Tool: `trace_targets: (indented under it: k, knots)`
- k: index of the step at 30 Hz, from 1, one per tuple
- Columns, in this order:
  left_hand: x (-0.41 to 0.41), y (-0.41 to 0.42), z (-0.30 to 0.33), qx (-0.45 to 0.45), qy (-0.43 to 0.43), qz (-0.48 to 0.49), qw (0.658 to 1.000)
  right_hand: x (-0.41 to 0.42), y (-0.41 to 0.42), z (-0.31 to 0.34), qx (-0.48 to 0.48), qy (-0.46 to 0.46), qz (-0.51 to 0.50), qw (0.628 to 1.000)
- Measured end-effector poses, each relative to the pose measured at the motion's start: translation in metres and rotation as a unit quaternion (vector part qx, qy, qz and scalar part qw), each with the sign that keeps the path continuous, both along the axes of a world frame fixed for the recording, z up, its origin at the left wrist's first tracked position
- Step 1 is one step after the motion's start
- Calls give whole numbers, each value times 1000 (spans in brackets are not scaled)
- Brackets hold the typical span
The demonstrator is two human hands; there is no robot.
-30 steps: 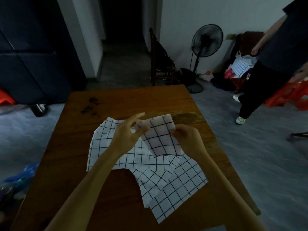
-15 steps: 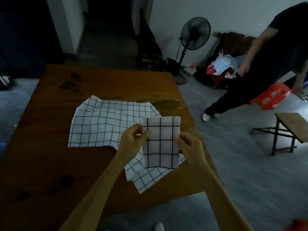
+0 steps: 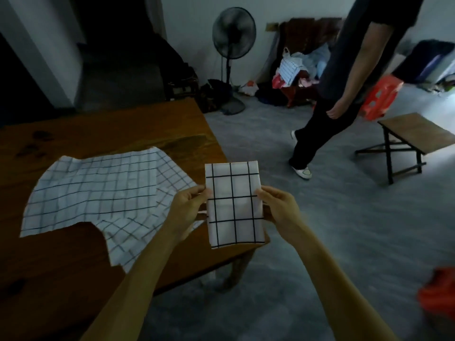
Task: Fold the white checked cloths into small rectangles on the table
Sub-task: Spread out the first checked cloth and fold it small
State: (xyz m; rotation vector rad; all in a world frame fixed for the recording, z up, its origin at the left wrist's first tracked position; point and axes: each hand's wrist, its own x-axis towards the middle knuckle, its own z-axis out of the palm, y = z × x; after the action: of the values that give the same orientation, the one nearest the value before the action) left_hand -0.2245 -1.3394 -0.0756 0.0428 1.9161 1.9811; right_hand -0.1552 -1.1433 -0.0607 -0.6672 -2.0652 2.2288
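So the wooden table (image 3: 118, 129) takes up the left half of the view, and spread on it are the unfolded checked cloths (image 3: 98, 193), at least two overlapping, the lower one poking toward the near edge. Pretty wrinkled, lying flat otherwise. Off to the right there's a person (image 3: 344, 82) walking across the floor, a small wooden bench (image 3: 416, 134), and a standing fan (image 3: 234, 33) against the back wall.

The folded cloth (image 3: 234, 203) is up in the air, already a small neat rectangle, held upright right at the table's right edge, partly over the floor. The left hand (image 3: 189, 210) pinches its left edge with thumb in front and fingers curled behind, and the right hand (image 3: 278, 207) does the same on the right edge. Both grips are closed down on the fabric, nothing loose.

What I'd worry about: it's hovering at the table's corner, so if it gets set down where it is, part of it hangs off and it could slide to the floor. Also it's only held by the side edges, so easing one pinch could let the layers flop open and undo the fold. And dropping it onto the spread ones would make them awkward to pull out next
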Motion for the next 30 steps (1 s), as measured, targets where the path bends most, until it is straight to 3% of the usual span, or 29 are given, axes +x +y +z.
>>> trace_targets:
  k: [6,15,24,30]
  knots:
    - [31,124,9,-23,5,-55,998,56,130,1,-9,-13,-1,1000]
    - [8,253,17,-45,7,-104,994,49,242,-7,-8,-19,-92,996]
    - [-91,354,-32,-3,-33,-81,996,-46,333,-19,35,-68,-80,994]
    - [-168,407,-27,28,-64,-63,996,-141,393,-10,71,-88,-57,992]
